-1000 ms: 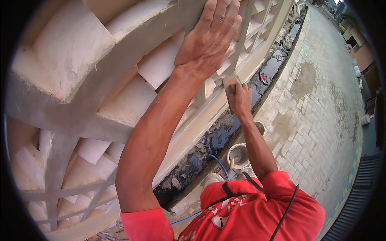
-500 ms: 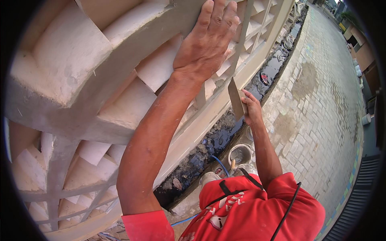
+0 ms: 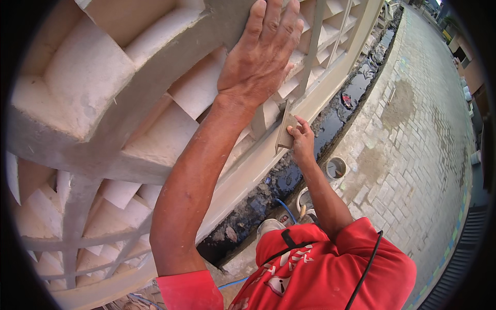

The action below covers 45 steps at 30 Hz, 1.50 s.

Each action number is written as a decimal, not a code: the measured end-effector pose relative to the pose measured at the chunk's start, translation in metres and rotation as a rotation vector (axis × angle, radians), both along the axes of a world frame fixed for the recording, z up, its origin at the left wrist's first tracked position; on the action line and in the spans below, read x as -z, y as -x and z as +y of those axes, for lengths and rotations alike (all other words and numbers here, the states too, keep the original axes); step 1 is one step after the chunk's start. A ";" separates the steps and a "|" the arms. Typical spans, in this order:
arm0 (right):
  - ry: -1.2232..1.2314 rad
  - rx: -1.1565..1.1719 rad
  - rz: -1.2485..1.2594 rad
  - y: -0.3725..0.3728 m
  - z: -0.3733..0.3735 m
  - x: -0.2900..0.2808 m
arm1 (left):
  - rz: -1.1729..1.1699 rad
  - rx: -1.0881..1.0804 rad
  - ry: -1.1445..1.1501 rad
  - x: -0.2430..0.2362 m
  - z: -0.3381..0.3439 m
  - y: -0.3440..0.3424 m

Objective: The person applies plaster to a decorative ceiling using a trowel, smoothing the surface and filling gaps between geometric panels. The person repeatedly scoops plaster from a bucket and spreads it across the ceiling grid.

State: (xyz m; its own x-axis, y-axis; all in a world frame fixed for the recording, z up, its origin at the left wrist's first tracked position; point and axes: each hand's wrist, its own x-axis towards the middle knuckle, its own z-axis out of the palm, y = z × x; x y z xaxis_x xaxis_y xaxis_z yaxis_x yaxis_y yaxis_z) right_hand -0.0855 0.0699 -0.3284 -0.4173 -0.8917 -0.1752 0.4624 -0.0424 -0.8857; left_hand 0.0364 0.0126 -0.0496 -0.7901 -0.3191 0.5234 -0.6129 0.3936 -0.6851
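my left hand [image 3: 258,62] open on lattice wall [image 3: 88,150], right hand [image 3: 303,143] clamped on flat tool [image 3: 284,132], wall's lower edge, white-lettered shirt [image 3: 336,268]

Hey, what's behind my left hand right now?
Around your left hand, a grey rib and pale blocks show. Whatever lies directly behind it is covered, so I can't tell what's there.

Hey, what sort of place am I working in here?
Probably outdoors along a street or lane: a wall with patterned openwork stands beside a ditch holding dark water, and block paving stretches away on the other side.
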 end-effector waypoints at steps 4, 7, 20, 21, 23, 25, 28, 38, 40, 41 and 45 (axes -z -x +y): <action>-0.028 -0.076 0.003 -0.022 0.021 0.000 | 0.047 0.009 0.092 0.004 -0.003 0.003; -0.039 -0.179 -0.023 -0.026 0.048 0.001 | 0.047 -0.008 0.099 0.006 -0.002 0.001; 0.197 -0.211 -0.491 0.042 0.028 0.025 | 0.013 -0.085 0.031 0.000 0.005 0.005; 0.231 -0.187 -0.507 0.042 0.024 0.036 | 0.010 -0.081 0.043 0.001 0.004 0.008; 0.302 -0.148 -0.556 0.033 0.017 0.048 | 0.019 -0.103 -0.006 0.000 0.008 0.011; 0.289 -0.063 -0.589 0.017 0.013 0.048 | 0.031 -0.157 -0.008 0.003 0.005 0.013; 0.275 0.011 -0.651 -0.008 0.011 0.048 | 0.052 -0.232 0.022 0.013 -0.003 0.011; 0.293 0.064 -0.660 -0.026 0.008 0.050 | 0.026 -0.256 0.049 0.015 -0.006 0.012; 0.287 0.069 -0.653 -0.026 0.007 0.053 | 0.047 -0.209 0.017 0.012 -0.003 0.016; 0.284 0.066 -0.652 -0.027 0.007 0.052 | 0.070 -0.161 -0.018 0.009 0.002 0.017; 0.252 0.095 -0.603 -0.030 0.006 0.052 | 0.131 -0.133 -0.052 0.009 0.005 0.021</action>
